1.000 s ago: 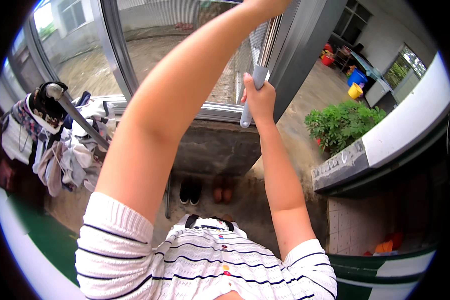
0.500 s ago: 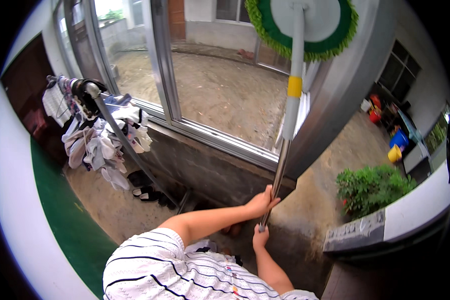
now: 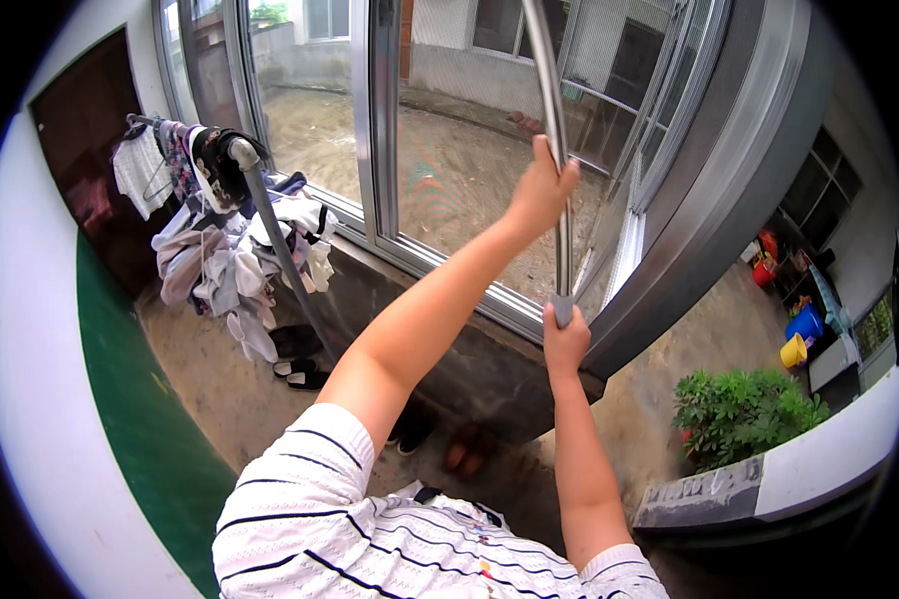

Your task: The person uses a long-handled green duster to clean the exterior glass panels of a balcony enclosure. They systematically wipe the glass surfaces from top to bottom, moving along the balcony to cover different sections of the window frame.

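A shiny metal mop pole (image 3: 553,110) rises steeply in front of the window, and its head is beyond the upper edge of the view. Partway up the pole my left hand (image 3: 541,190) is closed around it, arm stretched out. Lower down, my right hand (image 3: 566,344) grips the pole at its grey end cap (image 3: 563,309). Behind both hands stands the metal-framed window (image 3: 378,150), with its sill (image 3: 514,309) just left of my right hand.
On the left, a clothes rack (image 3: 282,230) carries hung and heaped clothes (image 3: 235,280). Shoes (image 3: 302,374) lie on the floor beneath. A grey pillar (image 3: 709,180) stands right of the window. Beyond are a green bush (image 3: 744,414), a yellow bucket (image 3: 793,350) and a low wall (image 3: 829,449).
Both hands have risen with the mop, my left arm reaching farther up. The round green-fringed mop head has gone out of view at the top.
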